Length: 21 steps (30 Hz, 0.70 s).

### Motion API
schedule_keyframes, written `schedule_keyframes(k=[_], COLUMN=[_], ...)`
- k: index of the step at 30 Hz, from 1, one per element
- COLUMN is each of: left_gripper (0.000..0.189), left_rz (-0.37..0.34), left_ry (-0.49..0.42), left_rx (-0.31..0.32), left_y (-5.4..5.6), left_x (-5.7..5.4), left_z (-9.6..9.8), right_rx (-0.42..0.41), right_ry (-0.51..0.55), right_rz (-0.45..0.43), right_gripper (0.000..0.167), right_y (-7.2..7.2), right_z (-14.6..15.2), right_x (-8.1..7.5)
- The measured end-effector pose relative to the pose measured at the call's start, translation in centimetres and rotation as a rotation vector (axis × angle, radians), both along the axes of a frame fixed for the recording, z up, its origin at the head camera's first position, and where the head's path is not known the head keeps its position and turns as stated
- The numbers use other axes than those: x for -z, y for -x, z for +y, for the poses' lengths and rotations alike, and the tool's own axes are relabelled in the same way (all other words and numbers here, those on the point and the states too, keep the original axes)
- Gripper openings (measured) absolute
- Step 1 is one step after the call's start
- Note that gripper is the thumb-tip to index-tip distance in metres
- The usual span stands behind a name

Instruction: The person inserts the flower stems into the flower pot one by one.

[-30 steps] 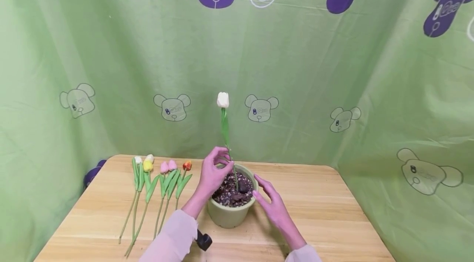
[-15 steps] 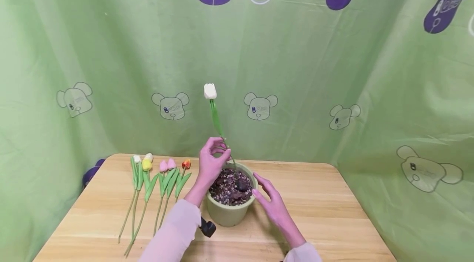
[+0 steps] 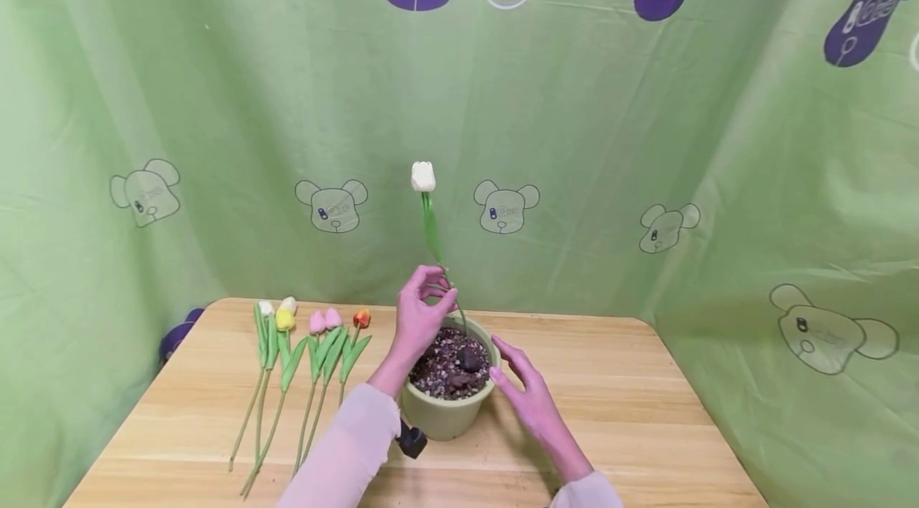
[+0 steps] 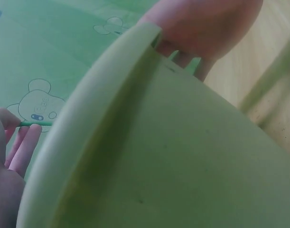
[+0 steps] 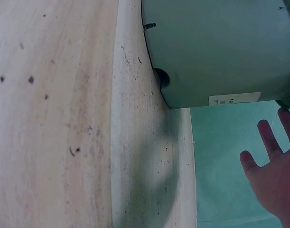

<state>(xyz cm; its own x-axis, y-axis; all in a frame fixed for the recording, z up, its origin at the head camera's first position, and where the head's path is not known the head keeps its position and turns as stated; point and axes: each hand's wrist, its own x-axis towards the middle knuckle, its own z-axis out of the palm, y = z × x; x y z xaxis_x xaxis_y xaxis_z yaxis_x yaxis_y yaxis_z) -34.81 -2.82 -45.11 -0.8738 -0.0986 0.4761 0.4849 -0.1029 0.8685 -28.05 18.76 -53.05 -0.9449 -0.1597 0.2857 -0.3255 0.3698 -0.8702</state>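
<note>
In the head view, my left hand (image 3: 424,315) pinches the green stem of a white tulip (image 3: 424,176) between thumb and fingers. The flower stands nearly upright above a pale green pot (image 3: 443,417), leaning a little left at the top. Its lower stem goes down to the far part of the dark, gritty soil (image 3: 441,364); whether the tip is in the soil I cannot tell. Against the pot's right rim rests my right hand (image 3: 530,388), its fingers extended. The right wrist view shows those spread fingers (image 5: 269,137) by the rim.
Several tulips, among them a yellow one (image 3: 285,320), pink ones (image 3: 317,322) and a red-orange one (image 3: 362,319), lie on the wooden table (image 3: 610,404) left of the pot. A green printed curtain (image 3: 574,93) hangs behind. Soil crumbs (image 5: 31,80) dot the tabletop.
My left hand has risen with the tulip, and the stem's foot has shifted from the soil's middle toward the back. The flower tipped left, then swung partly back right. My right hand stayed put.
</note>
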Motion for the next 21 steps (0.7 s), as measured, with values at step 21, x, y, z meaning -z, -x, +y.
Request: schedule_keyframes(k=[21], left_gripper=[0.031], left_rz=[-0.005], left_ry=[0.066], left_rx=[-0.022], left_y=[-0.18], left_x=[-0.26], left_z=[-0.51], right_rx=[-0.022], right_ry=[0.006], right_rz=[0.042], right_gripper=[0.053], right_y=[0.02], right_z=[0.06], right_x=[0.11])
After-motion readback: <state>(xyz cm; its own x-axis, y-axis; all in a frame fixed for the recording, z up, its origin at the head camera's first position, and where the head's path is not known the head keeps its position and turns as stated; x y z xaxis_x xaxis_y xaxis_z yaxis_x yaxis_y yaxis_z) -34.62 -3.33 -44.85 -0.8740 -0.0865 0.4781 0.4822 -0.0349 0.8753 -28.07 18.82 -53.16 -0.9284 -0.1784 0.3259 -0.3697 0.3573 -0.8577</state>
